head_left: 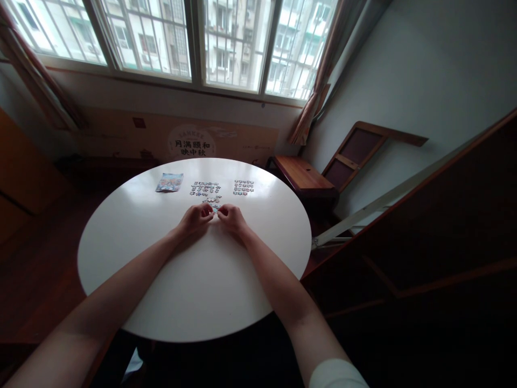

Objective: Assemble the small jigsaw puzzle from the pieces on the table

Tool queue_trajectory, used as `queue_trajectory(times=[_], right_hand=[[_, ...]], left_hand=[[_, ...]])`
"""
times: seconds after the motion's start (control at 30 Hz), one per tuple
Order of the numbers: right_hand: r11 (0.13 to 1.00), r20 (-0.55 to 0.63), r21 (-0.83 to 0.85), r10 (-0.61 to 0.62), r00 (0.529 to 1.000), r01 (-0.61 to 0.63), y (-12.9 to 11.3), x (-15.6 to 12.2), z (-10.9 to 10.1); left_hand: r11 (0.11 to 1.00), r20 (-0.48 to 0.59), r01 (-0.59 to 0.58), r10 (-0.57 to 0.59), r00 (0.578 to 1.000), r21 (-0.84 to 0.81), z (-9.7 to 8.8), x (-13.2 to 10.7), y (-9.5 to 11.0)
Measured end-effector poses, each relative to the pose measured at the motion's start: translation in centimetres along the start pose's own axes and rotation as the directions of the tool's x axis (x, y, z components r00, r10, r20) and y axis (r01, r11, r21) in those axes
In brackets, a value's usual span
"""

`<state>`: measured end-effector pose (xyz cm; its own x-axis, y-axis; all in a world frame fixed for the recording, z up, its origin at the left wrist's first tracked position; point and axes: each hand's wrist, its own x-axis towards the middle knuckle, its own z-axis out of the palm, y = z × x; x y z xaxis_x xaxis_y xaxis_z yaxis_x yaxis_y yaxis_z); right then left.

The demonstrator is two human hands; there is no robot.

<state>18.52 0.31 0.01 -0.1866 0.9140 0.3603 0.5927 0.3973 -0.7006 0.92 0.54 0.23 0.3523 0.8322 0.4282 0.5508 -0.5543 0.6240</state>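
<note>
Puzzle pieces (205,188) on white table (194,291); colourful packet (169,182) near, window (196,48) beyond.

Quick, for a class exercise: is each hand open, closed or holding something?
Left hand: curled close to a small puzzle piece; whether it grips cannot be told.
Right hand: curled at that piece; grip cannot be told either.

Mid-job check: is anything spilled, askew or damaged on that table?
Nothing looks spilled or broken. Mildly odd: the left cluster of puzzle pieces has a ragged outline, unlike the neater rows of pieces to its right on the white table. They're too small to check for fine damage.
</note>
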Motion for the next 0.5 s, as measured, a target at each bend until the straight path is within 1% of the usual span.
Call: queue_trajectory(times=[0.33, 0.5], right_hand=[[1.000, 0.023, -0.001, 0.003, 1.000, -0.003, 0.07, 0.06, 0.05], [1.000, 0.024, -0.005, -0.018, 1.000, 0.019, 0.25, 0.13, 0.14]], left_hand=[[1.000, 0.007, -0.016, 0.016, 1.000, 0.012, 0.00, 0.04, -0.16], [1.000, 0.007, -0.011, 0.011, 1.000, 0.014, -0.03, 0.05, -0.04]])
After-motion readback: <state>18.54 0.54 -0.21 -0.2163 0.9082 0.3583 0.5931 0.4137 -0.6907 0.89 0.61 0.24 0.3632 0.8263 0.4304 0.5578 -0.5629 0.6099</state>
